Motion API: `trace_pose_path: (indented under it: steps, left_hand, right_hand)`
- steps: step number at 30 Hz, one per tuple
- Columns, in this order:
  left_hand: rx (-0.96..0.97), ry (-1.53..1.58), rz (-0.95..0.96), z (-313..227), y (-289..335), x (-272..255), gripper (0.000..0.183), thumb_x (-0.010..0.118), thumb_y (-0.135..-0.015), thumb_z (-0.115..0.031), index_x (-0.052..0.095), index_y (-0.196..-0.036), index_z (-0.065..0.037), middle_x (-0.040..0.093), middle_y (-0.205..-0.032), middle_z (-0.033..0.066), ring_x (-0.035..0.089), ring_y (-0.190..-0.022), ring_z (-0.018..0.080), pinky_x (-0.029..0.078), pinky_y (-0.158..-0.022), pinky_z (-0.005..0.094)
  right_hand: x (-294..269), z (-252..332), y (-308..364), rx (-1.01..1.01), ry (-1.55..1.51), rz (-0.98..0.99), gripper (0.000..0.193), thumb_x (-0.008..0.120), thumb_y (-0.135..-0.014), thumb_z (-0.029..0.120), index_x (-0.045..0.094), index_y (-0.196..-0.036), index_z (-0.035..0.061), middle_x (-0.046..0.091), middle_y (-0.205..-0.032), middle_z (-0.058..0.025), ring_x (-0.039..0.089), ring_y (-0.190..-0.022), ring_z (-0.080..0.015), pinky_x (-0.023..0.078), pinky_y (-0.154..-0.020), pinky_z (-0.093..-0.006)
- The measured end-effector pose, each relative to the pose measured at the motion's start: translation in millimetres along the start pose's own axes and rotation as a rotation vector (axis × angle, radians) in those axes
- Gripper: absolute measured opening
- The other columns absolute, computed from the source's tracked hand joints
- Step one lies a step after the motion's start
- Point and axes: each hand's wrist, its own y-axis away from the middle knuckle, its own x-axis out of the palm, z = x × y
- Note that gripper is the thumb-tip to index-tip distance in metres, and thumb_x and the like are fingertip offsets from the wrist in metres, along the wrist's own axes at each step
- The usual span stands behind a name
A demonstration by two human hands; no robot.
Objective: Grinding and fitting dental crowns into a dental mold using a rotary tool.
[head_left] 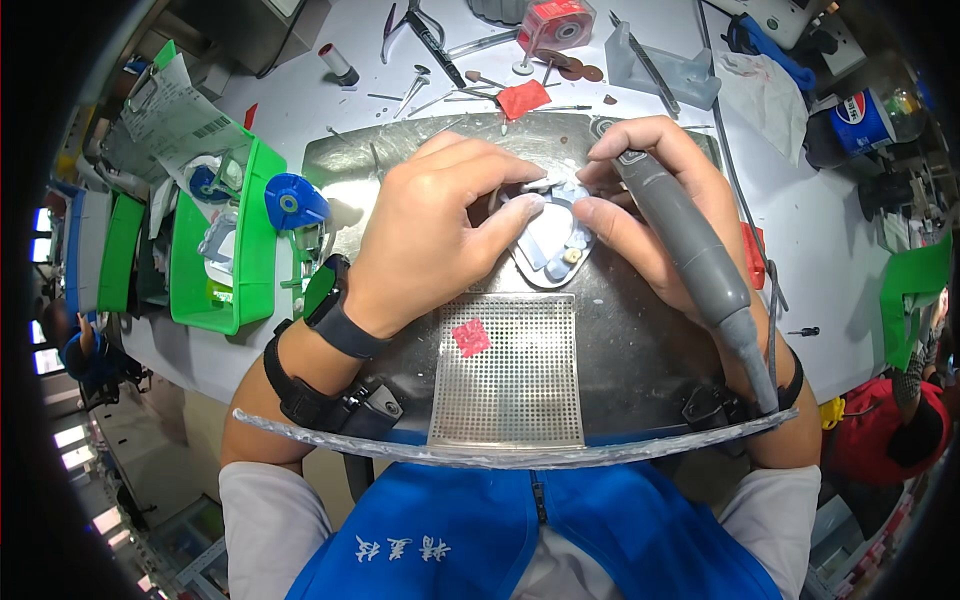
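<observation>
A pale dental model with a horseshoe-shaped arch is held above the dark metal work tray. A yellowish tooth shows at its lower right. My left hand pinches the model's left side between thumb and fingers. At its right edge, the thumb of my right hand touches it. A grey rotary handpiece lies across my right hand, between index finger and thumb, its cable end toward my forearm. The fingers hide part of the model, and no bur tip can be made out.
A perforated metal plate with a red scrap lies before me. To the left stands a green bin, beside a blue disc. Small tools, a tape dispenser and a grey stand are at the back.
</observation>
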Motion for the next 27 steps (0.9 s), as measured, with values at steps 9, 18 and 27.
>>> trace_pose_path:
  steps: [9, 18, 27]
  left_hand:
    - [0.11, -0.057, -0.114, -1.1, -1.4, 7.1, 0.015, 0.078, -0.083, -0.005, 0.077, -0.098, -0.002, 0.071, -0.089, 0.0087, 0.067, -0.071, 0.0207, 0.052, -0.065, 0.0307]
    - [0.084, -0.111, -0.087, -6.9, -1.8, 4.3, 0.014, 0.076, -0.084, -0.004, 0.075, -0.098, -0.001, 0.072, -0.09, 0.0092, 0.068, -0.071, 0.0215, 0.053, -0.065, 0.0319]
    - [-0.203, 0.364, -0.11, -15.7, 8.8, -10.8, 0.023, 0.073, -0.092, 0.005, 0.071, -0.115, 0.007, 0.073, -0.106, 0.0105, 0.072, -0.095, 0.0156, 0.059, -0.086, 0.028]
  right_hand:
    - [2.8, 3.2, 2.0, 0.034, 0.087, 0.111, 0.05, 0.091, -0.078, 0.016, 0.061, -0.118, 0.0073, 0.065, -0.096, -0.0042, 0.063, -0.087, -0.0135, 0.051, -0.079, -0.03]
    - [3.4, 2.6, 2.6, -0.062, 0.115, 0.096, 0.055, 0.092, -0.075, 0.022, 0.061, -0.119, 0.0095, 0.066, -0.084, -0.0069, 0.065, -0.073, -0.0188, 0.051, -0.069, -0.0327]
    - [-12.0, 28.2, 3.9, -0.112, -0.118, -0.152, 0.026, 0.068, -0.093, 0.014, 0.069, -0.114, -0.0023, 0.071, -0.104, -0.0117, 0.066, -0.089, -0.0147, 0.052, -0.083, -0.0293]
